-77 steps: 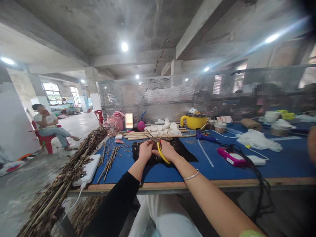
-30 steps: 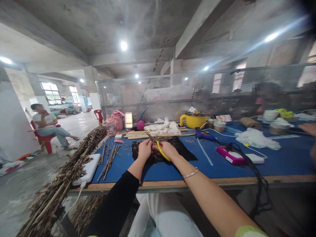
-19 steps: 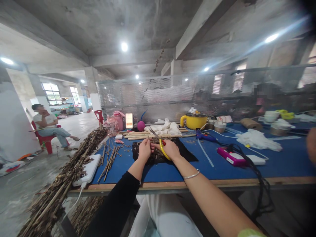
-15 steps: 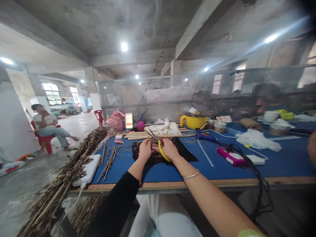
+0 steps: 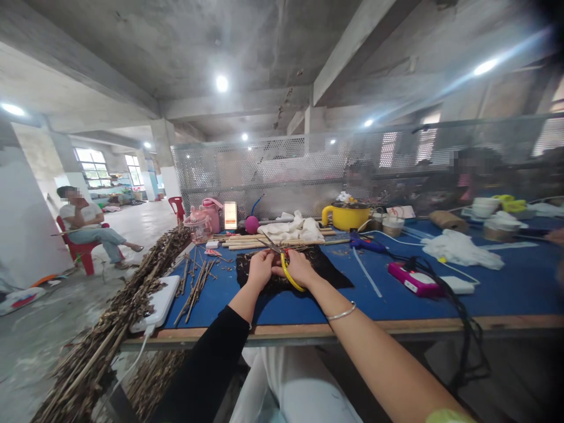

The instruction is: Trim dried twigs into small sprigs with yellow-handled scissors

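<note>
Yellow-handled scissors [image 5: 287, 275] are in my right hand [image 5: 300, 269], their metal blades pointing up and to the left. My left hand [image 5: 259, 268] is closed just left of them, fingertips pinched together. What it pinches is too small and covered to make out. Both hands are over a black cloth [image 5: 331, 269] strewn with dry plant bits, spread on the blue tabletop [image 5: 273, 311]. Left of the cloth lie several short dried stems [image 5: 197, 294].
A long bundle of dried stalks [image 5: 118, 305] hangs over the table's left edge beside a white power strip [image 5: 164, 299]. Wooden sticks [image 5: 247, 242], a white cloth [image 5: 299, 228], a yellow pot [image 5: 348, 216] and a blue glue gun [image 5: 368, 242] lie beyond. A person [image 5: 83, 220] sits far left.
The scissors' blades have tilted slightly lower at the tips, while my hands stay nearly in place. At the right edge, another person's hand has shifted upward in view.
</note>
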`<state>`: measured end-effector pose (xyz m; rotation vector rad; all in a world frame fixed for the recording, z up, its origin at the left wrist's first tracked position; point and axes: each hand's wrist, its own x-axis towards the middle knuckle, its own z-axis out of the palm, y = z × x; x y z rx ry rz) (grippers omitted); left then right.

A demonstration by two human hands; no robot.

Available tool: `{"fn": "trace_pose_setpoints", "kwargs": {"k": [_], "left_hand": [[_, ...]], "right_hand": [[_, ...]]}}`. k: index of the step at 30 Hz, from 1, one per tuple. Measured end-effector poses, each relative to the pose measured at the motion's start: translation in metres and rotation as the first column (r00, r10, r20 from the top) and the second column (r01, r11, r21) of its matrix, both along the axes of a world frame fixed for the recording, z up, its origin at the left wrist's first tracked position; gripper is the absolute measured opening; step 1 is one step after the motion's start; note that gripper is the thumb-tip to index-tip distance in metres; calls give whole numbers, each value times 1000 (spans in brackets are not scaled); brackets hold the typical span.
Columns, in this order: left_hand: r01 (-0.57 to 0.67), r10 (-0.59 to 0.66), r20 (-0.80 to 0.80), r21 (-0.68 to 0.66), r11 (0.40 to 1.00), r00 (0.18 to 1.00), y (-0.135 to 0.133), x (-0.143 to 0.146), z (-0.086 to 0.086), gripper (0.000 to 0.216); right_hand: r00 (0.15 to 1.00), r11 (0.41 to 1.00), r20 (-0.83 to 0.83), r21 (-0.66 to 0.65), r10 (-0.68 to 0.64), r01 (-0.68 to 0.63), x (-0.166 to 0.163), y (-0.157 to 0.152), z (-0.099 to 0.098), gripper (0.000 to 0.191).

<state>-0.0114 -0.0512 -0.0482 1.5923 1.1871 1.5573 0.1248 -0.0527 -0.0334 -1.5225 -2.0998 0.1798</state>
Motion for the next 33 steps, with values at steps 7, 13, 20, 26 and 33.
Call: {"fn": "trace_pose_setpoints", "kwargs": {"k": [7, 13, 20, 26, 33], "left_hand": [[4, -5, -66, -7, 1000, 998, -6, -1, 5, 26], [-25, 22, -55, -38, 999, 998, -12, 2, 10, 28], [60, -59, 19, -41, 997, 998, -12, 2, 8, 30], [55, -51, 58, -58, 997, 997, -10, 1, 7, 28], [10, -4, 52, -117, 993, 999, -9, 2, 5, 29]], "right_hand": [[999, 1000, 29, 0, -24, 24, 1, -2, 1, 68], [1000, 1000, 30, 2, -1, 1, 1, -5, 3, 62], [996, 997, 64, -34, -69, 71, -1, -7, 6, 58], [995, 996, 65, -38, -73, 76, -2, -3, 4, 58], [998, 995, 39, -79, -50, 53, -1, 1, -1, 58]]}}
